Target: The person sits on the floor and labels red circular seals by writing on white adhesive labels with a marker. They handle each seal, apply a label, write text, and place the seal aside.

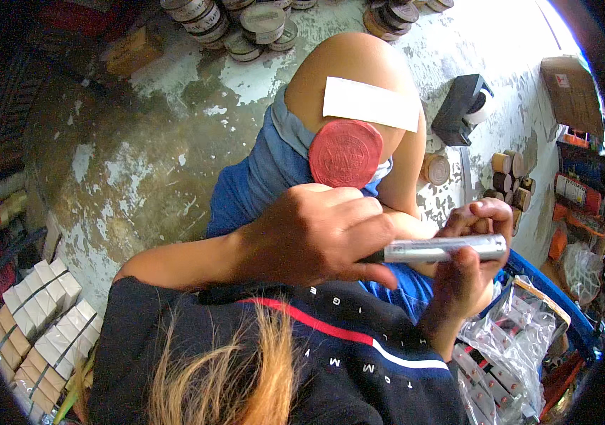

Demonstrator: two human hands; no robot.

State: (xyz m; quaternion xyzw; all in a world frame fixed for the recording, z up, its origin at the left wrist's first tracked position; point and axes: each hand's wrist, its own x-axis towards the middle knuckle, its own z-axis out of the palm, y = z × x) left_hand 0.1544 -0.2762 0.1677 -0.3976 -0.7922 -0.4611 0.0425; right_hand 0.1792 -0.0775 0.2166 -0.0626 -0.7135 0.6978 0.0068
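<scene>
My left hand (320,237) is closed around the dark end of a silver marker (438,248). My right hand (474,265) grips the marker's silver barrel with curled fingers. A red round disc (345,150) with a raised design touches the top of my left fingers; whether they hold it too is hidden. Above it, a white paper strip (370,104) lies across my bare knee.
Stacked round tins (263,25) stand at the top. A black tape dispenser (451,110) and small wooden cylinders (511,170) sit at right. Bundled boxes (43,304) lie lower left; a blue crate (521,265) with plastic-bagged items is lower right. Cardboard (564,92) stands upper right.
</scene>
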